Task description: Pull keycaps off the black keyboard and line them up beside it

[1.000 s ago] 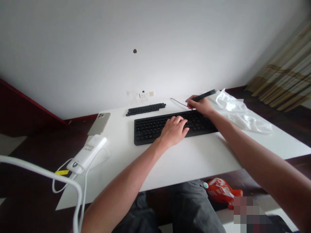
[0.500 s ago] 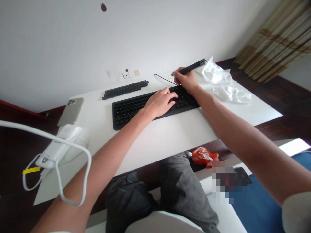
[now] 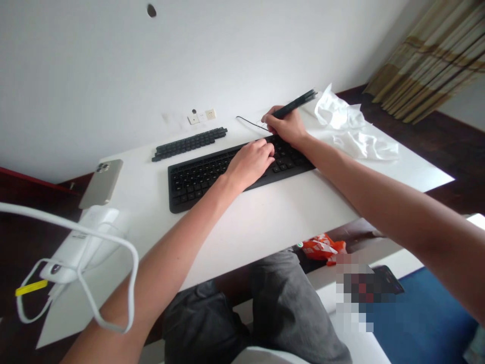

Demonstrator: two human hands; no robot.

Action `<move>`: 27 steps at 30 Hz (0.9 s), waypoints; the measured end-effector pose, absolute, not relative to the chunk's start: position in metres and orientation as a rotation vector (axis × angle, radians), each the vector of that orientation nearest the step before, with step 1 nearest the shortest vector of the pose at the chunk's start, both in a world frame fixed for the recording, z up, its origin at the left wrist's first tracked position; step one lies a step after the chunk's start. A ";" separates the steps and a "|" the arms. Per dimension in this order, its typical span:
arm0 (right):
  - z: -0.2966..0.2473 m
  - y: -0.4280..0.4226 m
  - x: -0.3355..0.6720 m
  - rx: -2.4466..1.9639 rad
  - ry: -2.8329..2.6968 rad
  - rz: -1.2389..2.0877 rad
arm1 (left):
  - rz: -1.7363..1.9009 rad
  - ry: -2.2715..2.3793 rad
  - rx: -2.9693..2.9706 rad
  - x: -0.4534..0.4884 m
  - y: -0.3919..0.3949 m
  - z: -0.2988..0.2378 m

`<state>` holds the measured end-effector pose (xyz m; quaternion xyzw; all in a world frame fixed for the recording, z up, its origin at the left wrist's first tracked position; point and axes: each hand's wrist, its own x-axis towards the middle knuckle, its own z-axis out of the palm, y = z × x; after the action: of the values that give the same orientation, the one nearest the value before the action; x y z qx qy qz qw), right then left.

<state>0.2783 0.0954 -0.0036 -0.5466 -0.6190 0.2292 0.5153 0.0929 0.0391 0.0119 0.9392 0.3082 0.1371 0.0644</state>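
The pale legends on the long black plastic keyboard [image 3: 197, 177] and the white markings on the orange-red plastic bag [image 3: 320, 247] are too small to read. The rectangular, dark-keyed keyboard lies on the white tabletop [image 3: 273, 212]. The left hand [image 3: 250, 162] curls over it, grip unclear; the right hand's [image 3: 286, 124] fingers close around a slender black object [image 3: 297, 103].

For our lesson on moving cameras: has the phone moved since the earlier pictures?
No: the phone lies at the same back left corner of the white table; the view itself has shifted.
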 end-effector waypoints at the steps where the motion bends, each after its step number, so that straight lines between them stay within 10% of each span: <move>1: -0.003 0.095 0.279 -1.313 -1.490 0.577 | 0.417 0.954 2.862 0.093 0.037 0.011; 27: -0.006 0.096 0.286 -1.224 -1.423 0.715 | 0.431 1.143 2.941 0.099 0.022 -0.001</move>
<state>0.2857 0.0959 -0.0059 -0.5141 -0.5978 0.3002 0.5369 0.0990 0.0224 -0.0007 0.9232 0.3590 0.1353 -0.0214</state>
